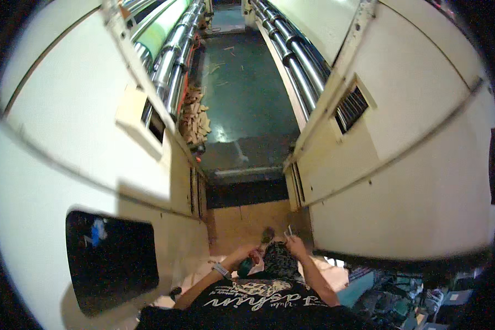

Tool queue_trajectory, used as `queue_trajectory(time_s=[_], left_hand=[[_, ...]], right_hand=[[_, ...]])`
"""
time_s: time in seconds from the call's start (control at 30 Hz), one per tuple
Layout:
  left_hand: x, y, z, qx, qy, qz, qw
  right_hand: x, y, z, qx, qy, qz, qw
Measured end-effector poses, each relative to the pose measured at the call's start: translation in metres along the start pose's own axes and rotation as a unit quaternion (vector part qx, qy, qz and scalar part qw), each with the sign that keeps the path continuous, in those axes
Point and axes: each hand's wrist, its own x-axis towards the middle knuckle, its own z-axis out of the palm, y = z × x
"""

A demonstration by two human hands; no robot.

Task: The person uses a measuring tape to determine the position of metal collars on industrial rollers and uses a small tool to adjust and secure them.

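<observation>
My left hand [254, 252] is in front of my body at the lower middle, its fingers curled. What it holds is too small and dark to name. Just below it show a small reddish thing [253, 258] and a dark green rounded thing [244, 268]; whether the hand touches them I cannot tell. My right hand [294, 245] is closed on a thin pale object [289, 231], which sticks up past the fingers. Between the hands is dark patterned cloth [281, 259]. Slightly above it appears a small dark rounded thing [267, 235], its kind unclear.
Cream machine housings stand on my left [93, 148] and right [407, 187]. Metal rollers [176, 49] run along the aisle's left, more rollers [294, 60] along its right. Brown scraps [195, 120] lie beside the left rollers on the dark floor [247, 99]. Dark clutter [390, 297] fills the lower right.
</observation>
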Motion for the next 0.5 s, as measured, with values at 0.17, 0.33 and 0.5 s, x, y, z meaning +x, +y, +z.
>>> queue_trajectory(time_s=[0.17, 0.33, 0.5], left_hand=[[0.082, 0.094, -0.061, -0.041, 0.074, -0.025, 0.996], [0.117, 0.201, -0.097, -0.004, 0.106, 0.053, 0.993], [0.175, 0.332, -0.133, 0.008, 0.091, 0.127, 0.988]], right_hand=[[0.198, -0.105, -0.035, -0.124, 0.050, -0.130, 0.983], [0.339, -0.270, -0.025, -0.055, -0.075, -0.163, 0.982], [0.420, -0.431, -0.015, 0.010, -0.149, -0.140, 0.979]])
